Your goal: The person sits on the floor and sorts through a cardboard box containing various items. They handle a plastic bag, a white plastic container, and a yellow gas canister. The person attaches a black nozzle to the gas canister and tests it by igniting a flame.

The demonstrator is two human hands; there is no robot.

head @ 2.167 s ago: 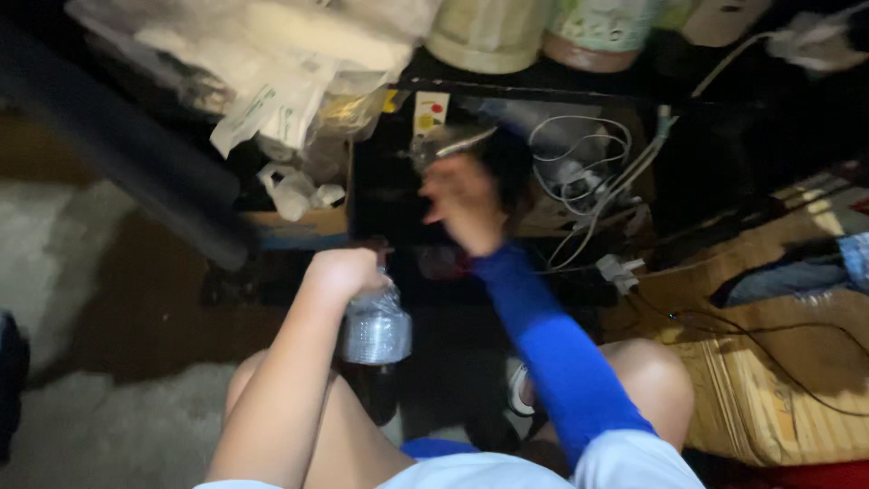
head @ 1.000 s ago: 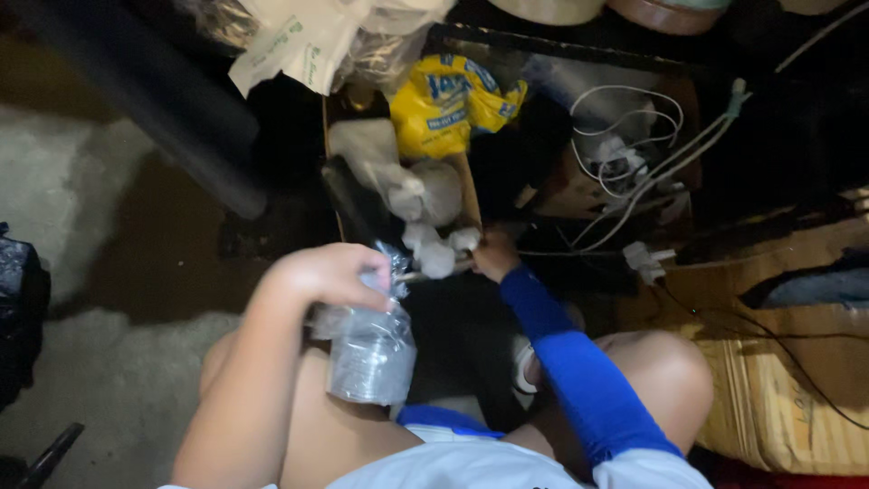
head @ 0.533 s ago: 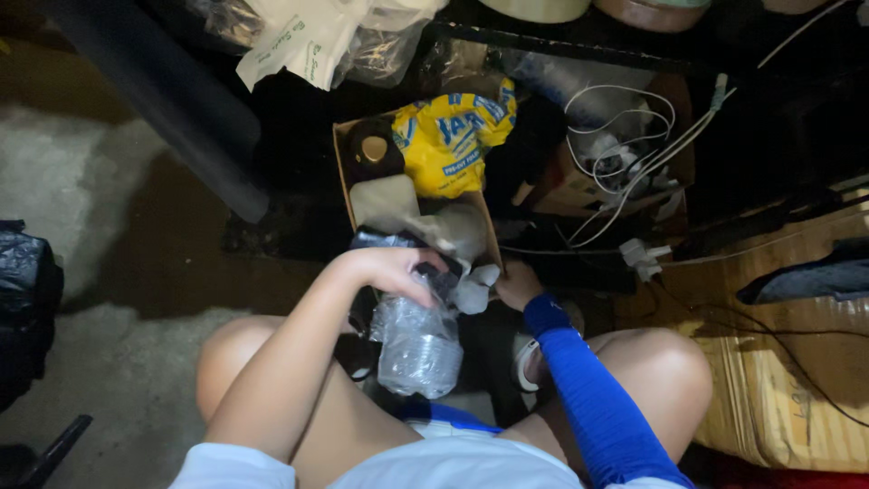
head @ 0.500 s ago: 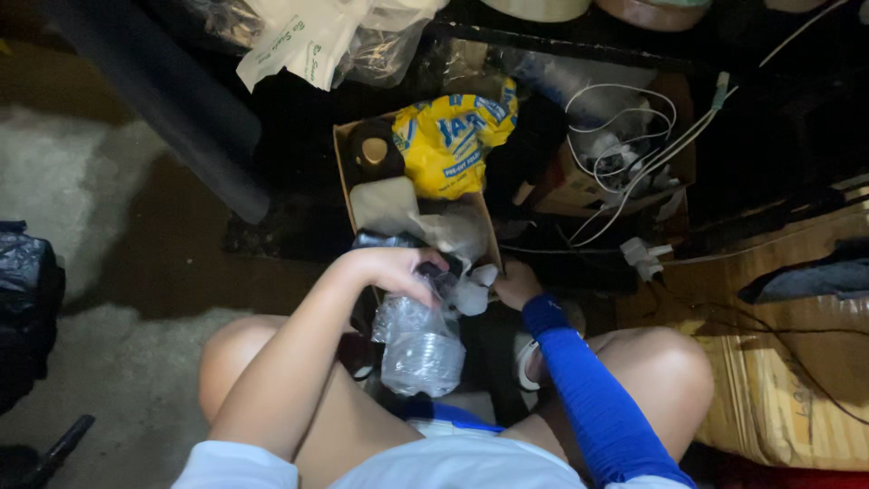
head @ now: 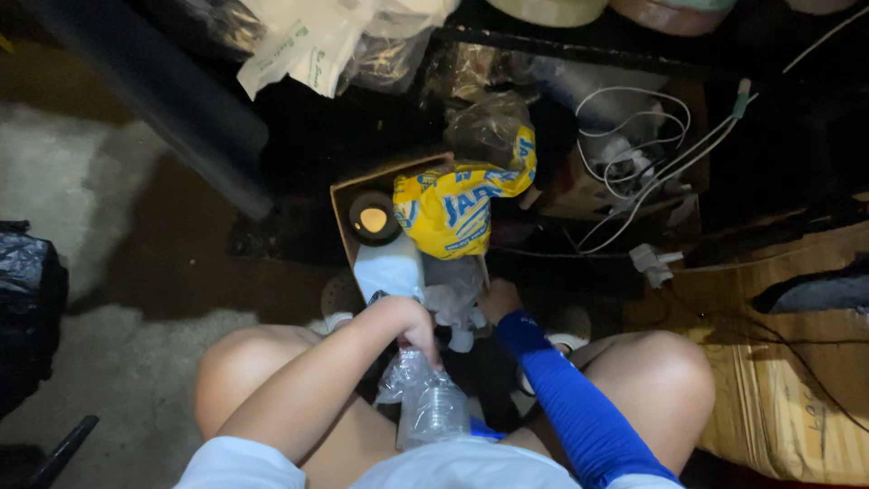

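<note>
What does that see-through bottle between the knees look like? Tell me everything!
The clear plastic bottle looks thin and crinkly, with ribbed sides that catch the light. It looks empty, though the dim light makes that hard to tell. It stands roughly upright between the person's bare knees, close to the body. The left hand grips its top, hiding the neck and any cap.

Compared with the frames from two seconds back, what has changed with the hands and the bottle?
The right hand, raised in the air two seconds ago, has come down to the open box and now rests among the crumpled plastic there. The left hand has drawn the clear bottle in between the knees. Its grip on the bottle's neck stayed; the yellow bag still lies in the box.
</note>
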